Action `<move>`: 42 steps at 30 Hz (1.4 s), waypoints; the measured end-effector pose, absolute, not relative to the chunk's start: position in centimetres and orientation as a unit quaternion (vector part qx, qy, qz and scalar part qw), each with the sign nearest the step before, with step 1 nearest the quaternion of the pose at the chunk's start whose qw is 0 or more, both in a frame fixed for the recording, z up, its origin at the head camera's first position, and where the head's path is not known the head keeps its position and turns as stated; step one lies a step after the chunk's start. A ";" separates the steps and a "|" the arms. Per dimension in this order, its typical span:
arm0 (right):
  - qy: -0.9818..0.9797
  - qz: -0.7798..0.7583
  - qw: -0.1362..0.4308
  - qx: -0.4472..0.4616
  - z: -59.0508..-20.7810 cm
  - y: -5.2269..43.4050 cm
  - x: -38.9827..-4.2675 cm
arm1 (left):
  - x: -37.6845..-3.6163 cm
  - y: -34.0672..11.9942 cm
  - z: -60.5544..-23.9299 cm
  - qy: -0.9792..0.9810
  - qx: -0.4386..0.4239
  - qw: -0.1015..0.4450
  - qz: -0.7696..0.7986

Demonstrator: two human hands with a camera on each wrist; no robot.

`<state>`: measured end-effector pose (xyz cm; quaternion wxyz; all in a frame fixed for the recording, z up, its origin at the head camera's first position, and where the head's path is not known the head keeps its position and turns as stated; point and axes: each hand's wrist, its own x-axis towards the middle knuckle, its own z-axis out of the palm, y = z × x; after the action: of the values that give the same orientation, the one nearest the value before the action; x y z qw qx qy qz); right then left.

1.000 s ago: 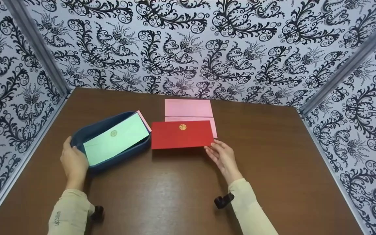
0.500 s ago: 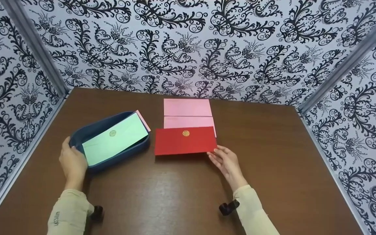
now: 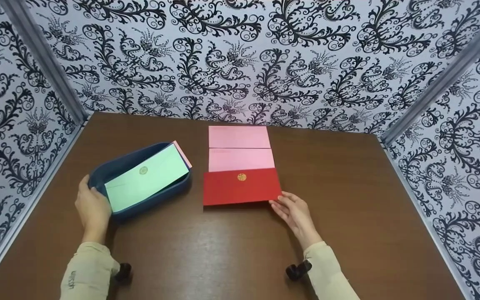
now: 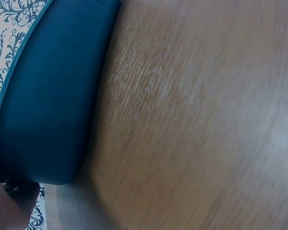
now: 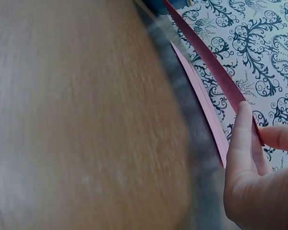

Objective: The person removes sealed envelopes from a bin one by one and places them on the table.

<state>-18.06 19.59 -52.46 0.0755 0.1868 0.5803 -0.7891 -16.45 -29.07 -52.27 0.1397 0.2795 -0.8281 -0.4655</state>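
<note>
My right hand (image 3: 295,214) pinches a red envelope (image 3: 242,191) with a gold emblem by its near right corner. In the right wrist view the red envelope (image 5: 211,62) is edge-on between thumb and fingers, tilted and raised off the table. Just beyond it lie two pink envelopes (image 3: 240,137), one behind the other; the red one overlaps the nearer. My left hand (image 3: 92,204) grips the near left end of a dark blue basket (image 3: 152,203). A mint-green envelope (image 3: 148,177) with a gold emblem rests slanted in the basket, over pink and dark blue edges.
The brown table (image 3: 206,254) is bordered at the back and sides by patterned black-and-white panels (image 3: 240,62). Grey posts (image 3: 436,79) stand at the corners. A black wrist device (image 3: 298,271) sits on each cuff.
My right hand has drawn the red envelope nearer to me and slightly right, uncovering more of the nearer pink envelope. The left hand and basket stay almost in place.
</note>
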 end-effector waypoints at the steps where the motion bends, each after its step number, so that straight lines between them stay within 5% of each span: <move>1: 0.581 -0.789 0.075 0.186 -52.6 19.7 -18.0 | -16.4 -29.0 -52.3 -0.828 0.279 0.140 -0.466; 42: 0.584 -0.779 0.101 0.205 -53.8 20.2 -17.6 | -16.5 -29.2 -52.2 -0.826 0.288 0.122 -0.469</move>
<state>-17.64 20.15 -53.80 0.1008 0.2048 0.5835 -0.7794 -16.52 -29.19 -52.16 0.1221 0.2882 -0.8260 -0.4688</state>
